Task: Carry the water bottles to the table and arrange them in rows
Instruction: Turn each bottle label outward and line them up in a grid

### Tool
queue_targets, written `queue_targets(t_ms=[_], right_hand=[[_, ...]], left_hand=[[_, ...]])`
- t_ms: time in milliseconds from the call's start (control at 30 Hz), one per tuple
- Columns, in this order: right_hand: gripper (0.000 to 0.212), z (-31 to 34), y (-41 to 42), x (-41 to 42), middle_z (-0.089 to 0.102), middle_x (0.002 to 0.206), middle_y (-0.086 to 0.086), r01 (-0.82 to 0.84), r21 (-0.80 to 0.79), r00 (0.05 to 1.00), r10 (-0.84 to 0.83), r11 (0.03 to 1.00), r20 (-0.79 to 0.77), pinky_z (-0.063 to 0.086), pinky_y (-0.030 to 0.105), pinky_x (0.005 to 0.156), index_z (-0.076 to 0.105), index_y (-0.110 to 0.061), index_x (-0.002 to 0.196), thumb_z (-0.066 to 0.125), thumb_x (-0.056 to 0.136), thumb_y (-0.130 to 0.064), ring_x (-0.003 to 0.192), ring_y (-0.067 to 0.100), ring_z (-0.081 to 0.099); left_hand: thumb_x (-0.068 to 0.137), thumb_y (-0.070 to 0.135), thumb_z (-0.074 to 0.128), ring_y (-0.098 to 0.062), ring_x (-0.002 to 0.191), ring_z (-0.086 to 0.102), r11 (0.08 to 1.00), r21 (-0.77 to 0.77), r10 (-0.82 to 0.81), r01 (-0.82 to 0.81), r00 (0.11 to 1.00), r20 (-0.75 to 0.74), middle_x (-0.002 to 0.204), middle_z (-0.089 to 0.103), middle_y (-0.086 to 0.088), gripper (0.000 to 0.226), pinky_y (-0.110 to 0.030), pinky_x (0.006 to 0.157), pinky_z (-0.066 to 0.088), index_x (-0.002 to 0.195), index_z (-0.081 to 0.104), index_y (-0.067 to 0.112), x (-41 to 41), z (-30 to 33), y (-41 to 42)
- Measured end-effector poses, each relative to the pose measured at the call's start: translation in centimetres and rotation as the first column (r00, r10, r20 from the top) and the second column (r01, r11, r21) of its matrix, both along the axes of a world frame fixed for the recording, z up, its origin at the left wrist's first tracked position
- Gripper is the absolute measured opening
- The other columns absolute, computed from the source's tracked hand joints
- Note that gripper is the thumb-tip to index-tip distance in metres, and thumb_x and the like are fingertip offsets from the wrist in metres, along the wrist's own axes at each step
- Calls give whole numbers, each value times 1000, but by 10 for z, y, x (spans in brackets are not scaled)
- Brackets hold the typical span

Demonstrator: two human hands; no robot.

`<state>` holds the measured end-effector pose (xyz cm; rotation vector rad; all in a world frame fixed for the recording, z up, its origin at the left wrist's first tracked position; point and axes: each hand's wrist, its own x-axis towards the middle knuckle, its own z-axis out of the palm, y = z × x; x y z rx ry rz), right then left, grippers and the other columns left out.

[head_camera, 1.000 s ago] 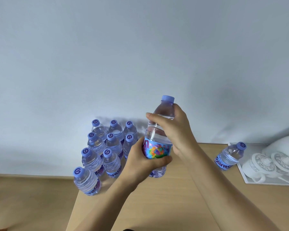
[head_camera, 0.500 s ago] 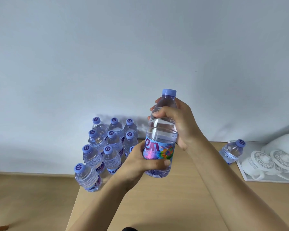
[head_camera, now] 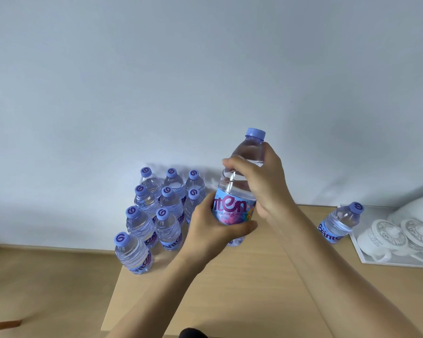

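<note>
Head view: both hands hold one upright bottle above the worktop. The left hand wraps its grip around the label; the right hand grips the shoulder. Left of this bottle stands a cluster in rows. Right of it, one bottle more stands beside a tray.
</note>
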<state>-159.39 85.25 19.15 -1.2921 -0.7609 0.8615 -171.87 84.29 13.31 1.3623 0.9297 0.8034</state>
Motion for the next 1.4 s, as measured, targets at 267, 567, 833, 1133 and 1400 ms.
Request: queue_targets(t_ms=[267, 567, 833, 1133, 1400], right_hand=[[21, 5, 2, 11, 60, 72, 4, -125, 112, 992, 126, 986, -1, 53, 31, 61, 58, -11, 78, 71, 63, -4, 65, 21, 62], [31, 7, 2, 19, 68, 90, 6, -263, 125, 958, 274, 957, -83, 56, 48, 82, 68, -25, 82, 78, 54, -15, 92, 40, 68], [32, 3, -1, 1, 68, 89, 5, -36, 45, 996, 40, 998, -85, 55, 29, 65, 63, -9, 96, 83, 72, -15, 72, 20, 70], [15, 8, 2, 11, 67, 78, 7, -198, 109, 974, 208, 974, -91, 56, 39, 72, 65, -13, 79, 72, 66, -10, 76, 30, 66], [24, 4, 6, 12, 71, 83, 5, -332, 183, 931, 353, 925, -95, 59, 37, 72, 70, -17, 82, 74, 59, -18, 78, 29, 70]], left_hand=[[50, 20, 90, -18, 83, 69, 981, -130, -127, 142, 985, 117, 96, 74, -7, 58, -28, 74, 56, 103, 67, 15, -3, 2, 6], [49, 24, 87, -19, 74, 67, 986, -103, -120, 129, 989, 91, 85, 73, -10, 49, -33, 70, 57, 93, 69, 10, -3, 3, 5], [55, 18, 87, -15, 66, 69, 998, 2, 70, -70, 997, 24, 79, 74, -5, 41, -27, 59, 58, 91, 67, 13, 5, 2, -4], [48, 22, 91, -17, 75, 66, 983, -117, -128, 141, 985, 116, 85, 72, -5, 54, -33, 69, 57, 96, 68, 14, -4, -1, 1], [51, 14, 88, -17, 78, 65, 954, -158, -217, 256, 950, 225, 85, 71, -5, 51, -25, 68, 54, 98, 69, 10, -13, -4, 5]])
